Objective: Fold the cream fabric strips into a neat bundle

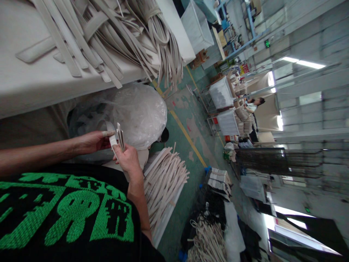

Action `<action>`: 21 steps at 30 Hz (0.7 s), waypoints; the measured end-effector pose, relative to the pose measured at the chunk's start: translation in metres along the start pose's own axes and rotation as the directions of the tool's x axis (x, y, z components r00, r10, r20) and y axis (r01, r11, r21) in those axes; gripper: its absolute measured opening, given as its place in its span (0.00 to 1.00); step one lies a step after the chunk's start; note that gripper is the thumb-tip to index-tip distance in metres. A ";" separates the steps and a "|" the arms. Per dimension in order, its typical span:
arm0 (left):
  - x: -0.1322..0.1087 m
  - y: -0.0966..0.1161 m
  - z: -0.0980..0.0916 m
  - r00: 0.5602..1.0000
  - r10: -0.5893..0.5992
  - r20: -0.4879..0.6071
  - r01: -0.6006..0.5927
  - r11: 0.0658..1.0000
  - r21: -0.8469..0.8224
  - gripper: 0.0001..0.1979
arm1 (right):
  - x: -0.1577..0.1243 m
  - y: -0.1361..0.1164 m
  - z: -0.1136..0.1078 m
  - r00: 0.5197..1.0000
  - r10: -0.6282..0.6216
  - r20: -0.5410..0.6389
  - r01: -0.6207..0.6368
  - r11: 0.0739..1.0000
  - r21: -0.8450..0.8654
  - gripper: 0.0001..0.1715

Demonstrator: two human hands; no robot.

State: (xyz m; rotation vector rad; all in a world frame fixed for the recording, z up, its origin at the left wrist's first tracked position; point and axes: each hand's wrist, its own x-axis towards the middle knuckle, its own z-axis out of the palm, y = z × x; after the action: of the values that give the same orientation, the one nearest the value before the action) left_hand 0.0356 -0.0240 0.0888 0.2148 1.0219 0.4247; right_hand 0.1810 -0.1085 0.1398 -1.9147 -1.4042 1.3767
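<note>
Small bundle of white strips [117,135] sits just in front of the plastic bag [141,112], left hand [91,142] and right hand [130,159] fingers both clamped on it; I'd guess it's about midway, with plenty stacked on the board [164,226] and a big heap [109,32] waiting on the tabletop [27,85].

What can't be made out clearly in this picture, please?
Head view throughout.
Strips: count, overlapping edge-on between left hand and right hand.
Plastic bag: contents, blurred by cloudy film.
Strip pile on table: cut by top edge.
Distant person: what they handle, too small.
</note>
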 end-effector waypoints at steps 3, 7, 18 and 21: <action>0.001 0.000 0.000 1.000 0.000 -0.004 0.000 1.000 -0.005 0.06 | 0.000 0.000 0.000 1.000 0.004 0.002 -0.004 1.000 -0.002 0.16; 0.000 0.000 0.001 1.000 -0.004 0.006 0.004 1.000 -0.006 0.07 | 0.000 0.000 0.000 1.000 0.000 0.006 0.000 1.000 0.008 0.15; -0.003 0.001 0.002 1.000 -0.003 0.004 0.003 1.000 -0.005 0.10 | 0.000 -0.003 0.000 1.000 -0.010 0.007 0.010 1.000 -0.003 0.15; -0.004 0.002 0.002 1.000 -0.003 0.009 0.003 1.000 -0.004 0.10 | 0.001 -0.002 0.001 1.000 -0.004 0.006 0.004 1.000 -0.028 0.15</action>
State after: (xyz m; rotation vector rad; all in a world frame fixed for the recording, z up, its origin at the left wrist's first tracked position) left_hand 0.0355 -0.0240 0.0937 0.2108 1.0126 0.4228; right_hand 0.1795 -0.1070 0.1407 -1.9258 -1.4363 1.3693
